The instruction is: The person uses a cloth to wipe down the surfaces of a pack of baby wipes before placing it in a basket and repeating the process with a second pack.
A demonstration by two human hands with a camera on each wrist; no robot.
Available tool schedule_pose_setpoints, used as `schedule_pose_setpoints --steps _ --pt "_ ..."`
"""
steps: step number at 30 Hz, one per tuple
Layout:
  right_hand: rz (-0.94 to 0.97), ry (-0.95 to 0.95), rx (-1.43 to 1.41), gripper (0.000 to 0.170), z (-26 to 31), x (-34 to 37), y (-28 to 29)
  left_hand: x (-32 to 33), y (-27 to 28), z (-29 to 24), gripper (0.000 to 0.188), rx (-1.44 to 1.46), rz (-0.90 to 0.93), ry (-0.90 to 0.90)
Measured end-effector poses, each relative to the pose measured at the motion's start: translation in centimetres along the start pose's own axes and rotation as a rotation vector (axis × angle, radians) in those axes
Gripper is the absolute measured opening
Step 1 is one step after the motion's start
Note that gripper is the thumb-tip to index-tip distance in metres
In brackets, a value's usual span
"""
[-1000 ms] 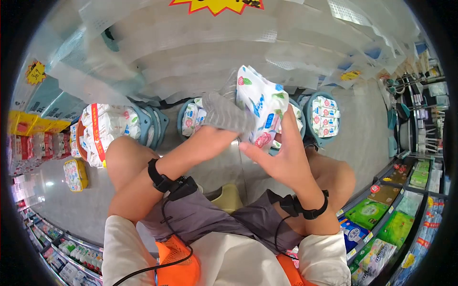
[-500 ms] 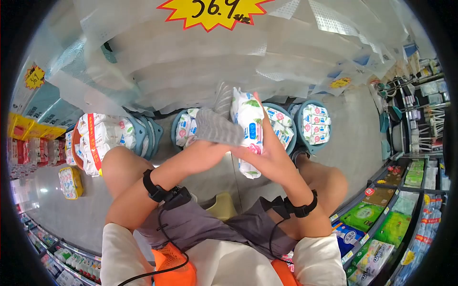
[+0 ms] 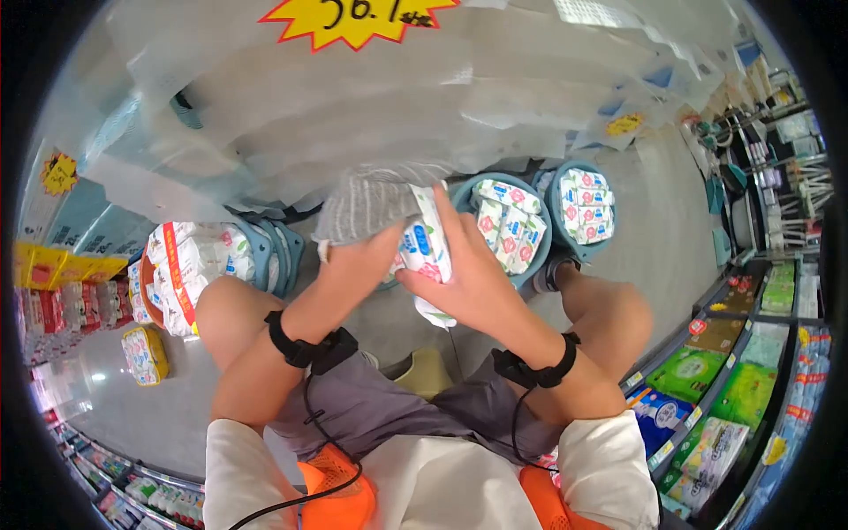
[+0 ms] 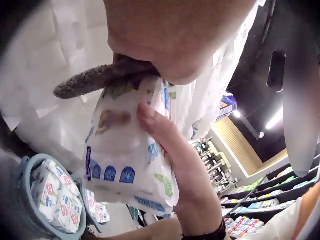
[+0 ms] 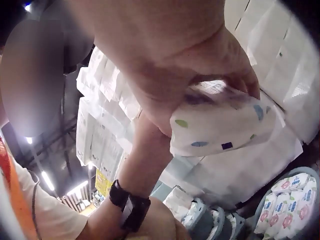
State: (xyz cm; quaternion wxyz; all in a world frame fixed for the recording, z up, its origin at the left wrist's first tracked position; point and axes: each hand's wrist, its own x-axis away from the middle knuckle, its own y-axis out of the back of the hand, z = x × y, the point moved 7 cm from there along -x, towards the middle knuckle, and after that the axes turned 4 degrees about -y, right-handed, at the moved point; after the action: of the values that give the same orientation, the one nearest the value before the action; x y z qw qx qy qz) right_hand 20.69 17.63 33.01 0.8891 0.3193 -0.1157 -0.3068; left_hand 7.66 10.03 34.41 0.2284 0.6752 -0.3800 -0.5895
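A white wet wipes pack (image 3: 426, 245) with blue labels and leaf prints is held up in front of the knees. My right hand (image 3: 481, 256) grips it from the right side; in the left wrist view its thumb (image 4: 162, 127) presses along the pack's edge. My left hand (image 3: 367, 208) wears a grey striped knit mitt. The mitt lies against the pack's upper left part, and a grey fuzzy part of it (image 4: 92, 82) sticks out over the pack in the left wrist view. Beneath the mitt, the fingers themselves are hidden.
Blue tubs (image 3: 546, 225) with similar packs stand on the floor ahead, another tub (image 3: 613, 231) farther right. White packs (image 3: 208, 256) fill an orange tub at left. Plastic-wrapped stacks (image 3: 371, 106) rise in front, bearing a price sign (image 3: 358, 19). Shelves of tissue packs (image 3: 689, 380) line the right.
The pack has come down and left, turning in the right hand. The mitted hand has shifted from beside the pack to its upper left, and the tub behind shows more.
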Motion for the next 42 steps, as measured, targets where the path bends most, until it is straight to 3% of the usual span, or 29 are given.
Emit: schedule_pose_setpoints --steps 6,9,12,14,16,17,20,23,25,28,30,32,34,40,42 --pt "0.02 -0.041 -0.062 0.121 -0.2 -0.1 0.3 -0.9 1.8 0.6 0.025 0.06 0.021 0.021" --pt "0.085 -0.102 -0.17 0.127 -1.2 -0.2 0.4 -1.2 2.9 0.6 0.024 0.01 -0.056 0.058" --pt "0.088 -0.168 -0.36 0.13 -2.3 -0.8 0.5 -0.2 1.7 3.0 0.024 0.589 -0.192 0.561" --pt "0.06 -0.193 -0.485 0.13 -2.7 -1.3 1.0 0.4 1.6 2.9 0.025 0.65 -0.141 0.679" --pt "-0.015 -0.203 -0.5 0.129 -3.2 -1.6 1.9 -0.4 1.6 2.4 0.026 0.428 0.007 0.515" --pt "-0.012 -0.245 -0.532 0.13 -3.2 -1.5 2.3 -0.7 1.1 2.0 0.027 0.172 0.131 0.295" --pt "-0.038 -0.195 -0.295 0.129 -2.9 -1.4 3.4 0.2 -0.7 0.8 0.037 -0.014 0.25 -0.074" --pt "-0.053 -0.105 -0.166 0.128 -1.6 -1.1 3.2 -0.4 -1.6 0.3 0.037 0.667 0.163 0.195" --pt "-0.081 -0.01 -0.15 0.127 -0.9 -0.6 2.6 0.1 -2.3 -0.2 0.037 0.942 0.216 0.437" --pt "-0.096 0.008 -0.053 0.127 -0.2 -0.3 2.4 0.5 -2.4 0.2 0.033 1.08 0.055 0.565" --pt "-0.079 -0.01 0.022 0.127 0.3 -0.2 2.8 0.9 -2.1 0.7 0.029 1.158 0.106 0.714" --pt "-0.061 -0.02 0.083 0.127 0.6 -0.2 2.9 0.8 -1.5 1.3 0.026 1.097 0.064 0.677" --pt "-0.041 -0.029 0.12 0.127 0.6 -0.3 2.8 0.2 -0.4 1.5 0.024 0.897 -0.062 0.454" --pt "0.02 -0.068 0.062 0.126 -0.2 -0.2 2.0 -1.2 0.8 0.7 0.022 0.327 0.005 0.149" --pt "0.107 -0.146 -0.126 0.124 -1.4 -0.1 1.3 0.3 -0.8 2.7 0.023 0.885 -0.06 0.516"
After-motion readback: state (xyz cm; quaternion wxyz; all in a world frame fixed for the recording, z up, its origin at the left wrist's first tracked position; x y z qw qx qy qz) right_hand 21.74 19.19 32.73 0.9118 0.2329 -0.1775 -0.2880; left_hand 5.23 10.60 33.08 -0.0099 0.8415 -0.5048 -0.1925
